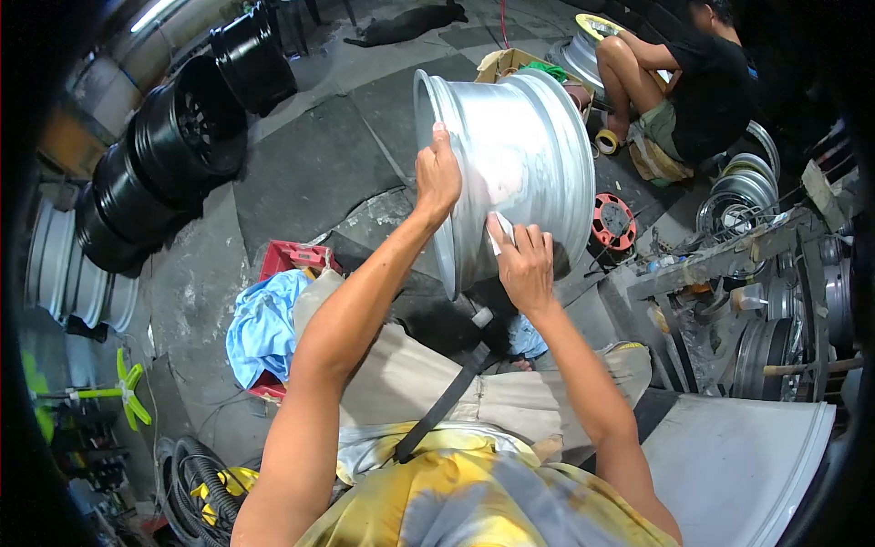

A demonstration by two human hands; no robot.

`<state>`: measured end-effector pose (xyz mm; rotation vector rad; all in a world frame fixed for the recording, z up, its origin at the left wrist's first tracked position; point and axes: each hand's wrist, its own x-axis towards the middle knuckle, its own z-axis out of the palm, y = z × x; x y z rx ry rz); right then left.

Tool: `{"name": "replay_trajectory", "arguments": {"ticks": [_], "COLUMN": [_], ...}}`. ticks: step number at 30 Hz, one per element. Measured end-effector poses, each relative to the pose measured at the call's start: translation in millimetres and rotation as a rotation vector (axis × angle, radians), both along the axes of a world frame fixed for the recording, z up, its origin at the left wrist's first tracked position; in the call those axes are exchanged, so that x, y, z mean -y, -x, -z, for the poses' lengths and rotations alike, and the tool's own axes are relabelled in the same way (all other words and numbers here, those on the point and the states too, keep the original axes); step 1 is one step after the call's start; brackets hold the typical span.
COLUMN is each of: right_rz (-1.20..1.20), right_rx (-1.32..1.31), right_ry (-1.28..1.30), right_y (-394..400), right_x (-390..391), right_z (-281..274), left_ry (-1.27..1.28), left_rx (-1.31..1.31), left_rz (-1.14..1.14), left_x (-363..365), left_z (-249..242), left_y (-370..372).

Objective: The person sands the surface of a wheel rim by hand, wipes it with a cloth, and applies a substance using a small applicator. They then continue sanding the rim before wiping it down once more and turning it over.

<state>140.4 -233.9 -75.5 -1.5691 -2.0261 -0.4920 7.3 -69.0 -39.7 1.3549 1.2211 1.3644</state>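
Note:
A bare silver wheel rim [501, 118] stands in front of my knees, its barrel facing me. My left hand [438, 178] is wrapped round the rim's left flange, thumb lying up along the edge. Between the thumb and fingers of my right hand [526, 266] is a small folded white sheet [499, 228], pressed on the lower part of the barrel. Dull grey patches show on the metal around a bright shine. What supports the rim underneath is mostly hidden.
Black wheel rims [187, 118] are lined up at left. A red crate [283, 258] with a blue cloth [264, 324] sits by my left leg. At upper right another person [702, 91] crouches by a rim. A black dog [410, 23] lies at the back. A metal frame [720, 260] stands right.

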Motion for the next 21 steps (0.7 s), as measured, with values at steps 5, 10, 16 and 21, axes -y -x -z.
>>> {"name": "replay_trajectory", "arguments": {"ticks": [5, 10, 16, 21], "right_rz": [-0.046, -0.041, 0.005, 0.042], "right_rx": [-0.11, -0.17, 0.006, -0.09], "right_ry": [-0.111, -0.143, -0.151, -0.153], "right_y": [9, 19, -9, 5], "right_x": [-53, -69, -30, -59], "right_z": [-34, -39, -10, -31], "left_ry": [0.07, 0.144, 0.305, 0.249], "left_rx": [-0.021, 0.109, 0.186, 0.271], "left_rz": [0.014, 0.105, 0.171, 0.135], "left_x": [0, -12, 0, 2], "left_z": [-3, 1, -7, -11], "left_y": [1, 5, 3, 4]}}
